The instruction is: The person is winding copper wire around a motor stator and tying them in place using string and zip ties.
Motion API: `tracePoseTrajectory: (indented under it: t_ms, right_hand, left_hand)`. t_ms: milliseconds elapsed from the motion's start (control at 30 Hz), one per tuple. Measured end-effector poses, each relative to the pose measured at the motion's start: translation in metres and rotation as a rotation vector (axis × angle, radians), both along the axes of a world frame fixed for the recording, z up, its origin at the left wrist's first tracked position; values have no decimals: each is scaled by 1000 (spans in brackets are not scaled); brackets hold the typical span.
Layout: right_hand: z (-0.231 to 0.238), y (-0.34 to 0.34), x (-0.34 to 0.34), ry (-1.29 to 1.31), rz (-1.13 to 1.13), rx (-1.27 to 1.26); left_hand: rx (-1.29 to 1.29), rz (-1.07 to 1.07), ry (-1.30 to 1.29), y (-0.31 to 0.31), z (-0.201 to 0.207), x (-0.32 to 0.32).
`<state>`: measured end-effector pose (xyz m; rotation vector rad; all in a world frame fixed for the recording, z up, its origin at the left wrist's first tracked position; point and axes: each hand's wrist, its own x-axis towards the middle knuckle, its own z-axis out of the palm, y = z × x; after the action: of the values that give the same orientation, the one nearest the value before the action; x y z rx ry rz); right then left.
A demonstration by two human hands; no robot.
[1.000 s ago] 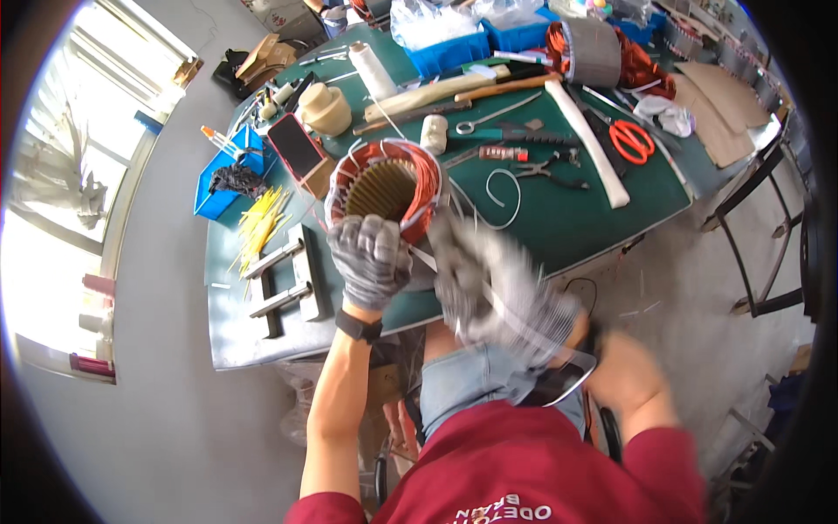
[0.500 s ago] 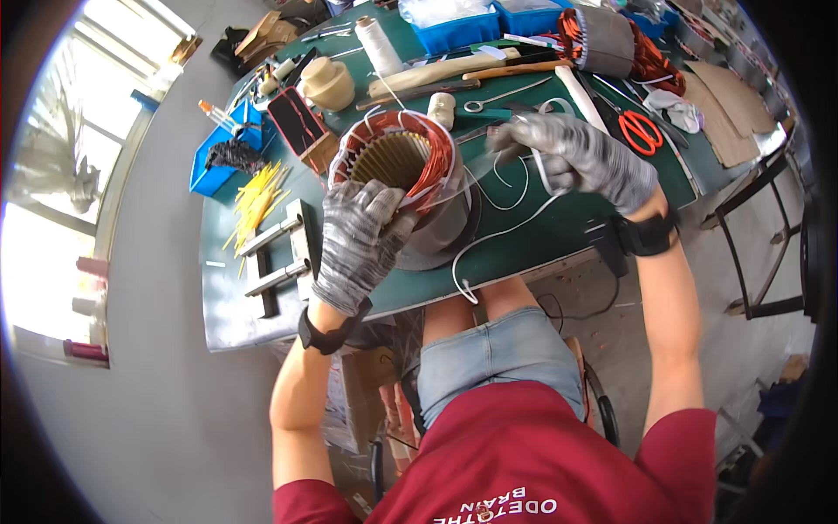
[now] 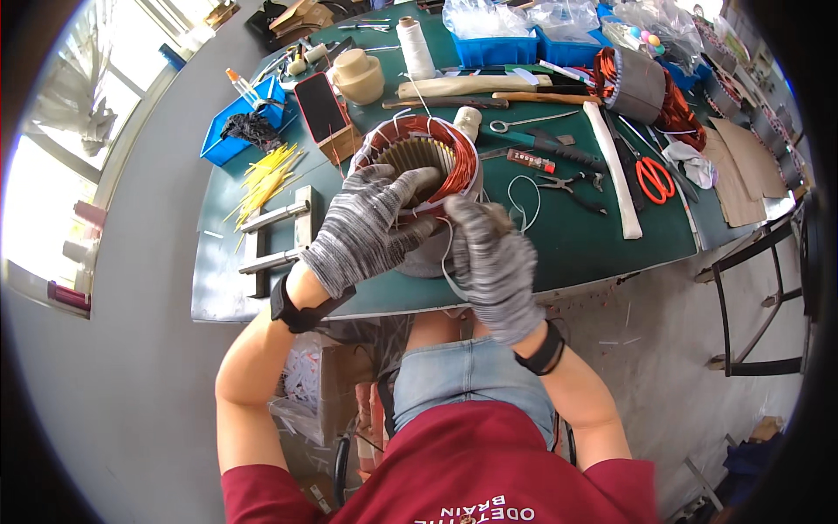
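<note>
A motor stator point(image 3: 460, 175) stands upright near the table's front edge, its ring of red-orange copper windings bound with white lacing cord point(image 3: 448, 270). My left hand point(image 3: 362, 227), in a grey striped glove, grips the near left side of the winding, fingers over the rim and inside the bore. At the near right of the rim, my gloved right hand point(image 3: 497, 271) is closed, slightly blurred, with the cord running down beside it. Its fingertips partly hide what they pinch. From the stator's far side a strand rises toward a white thread cone point(image 3: 415, 48).
On the green table point(image 3: 559, 262) lie pliers point(image 3: 572, 182), red-handled scissors point(image 3: 655, 179), a white strip point(image 3: 614, 170) and wooden sticks point(image 3: 476, 85). Leftward are a metal frame point(image 3: 303, 218), yellow strips point(image 3: 264, 179), a phone point(image 3: 320, 105) and a blue tray point(image 3: 214, 150). Another wound stator point(image 3: 635, 86) lies far right.
My right hand has swung in from the right to the stator's near rim, uncovering the pliers and a small tube. My left hand still grips the winding, and the view has shifted.
</note>
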<state>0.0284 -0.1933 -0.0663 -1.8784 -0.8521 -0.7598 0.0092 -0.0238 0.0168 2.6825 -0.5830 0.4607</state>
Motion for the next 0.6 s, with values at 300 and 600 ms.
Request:
tracePoseTrajectory:
  t_ms: [300,600]
  right_hand:
    - [3,-12,-23,50,30,216]
    - [-13,8,-4,-105,-77,122]
  left_hand:
    - [155,-113,-25,8,-1,11]
    - [61,-201,-138,20,-9,14]
